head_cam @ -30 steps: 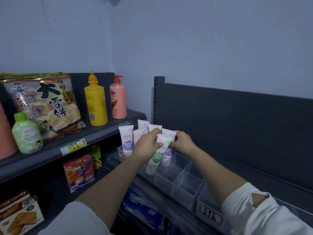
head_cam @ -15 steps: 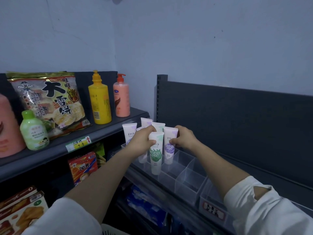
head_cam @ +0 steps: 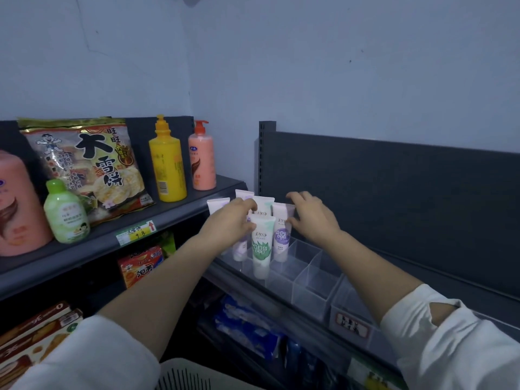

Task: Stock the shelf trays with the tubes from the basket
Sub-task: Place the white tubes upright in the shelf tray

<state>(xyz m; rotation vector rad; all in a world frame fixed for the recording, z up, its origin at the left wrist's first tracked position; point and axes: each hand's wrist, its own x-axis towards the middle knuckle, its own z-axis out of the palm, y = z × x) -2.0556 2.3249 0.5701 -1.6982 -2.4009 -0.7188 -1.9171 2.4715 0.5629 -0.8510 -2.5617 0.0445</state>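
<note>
Clear divided trays [head_cam: 309,280] line the dark shelf in front of me. A white tube with a green label [head_cam: 261,246] stands upright in a front compartment. My left hand [head_cam: 229,225] pinches its top left corner between thumb and fingers. Right beside it stands a white tube with a purple label [head_cam: 282,235], and my right hand [head_cam: 312,218] grips its top edge. Several more white tubes [head_cam: 264,205] stand behind, partly hidden by my left hand. The white basket's rim [head_cam: 183,375] shows at the bottom edge.
The left shelf holds a yellow bottle [head_cam: 168,164], an orange pump bottle [head_cam: 202,161], a snack bag [head_cam: 84,167] and a green bottle [head_cam: 66,215]. A dark back panel [head_cam: 394,192] rises behind the trays. Blue packs [head_cam: 247,327] lie on the shelf below.
The green tube has gone from tilted in my left hand to standing upright, lower in the tray. My right hand has stayed on the purple tube's top.
</note>
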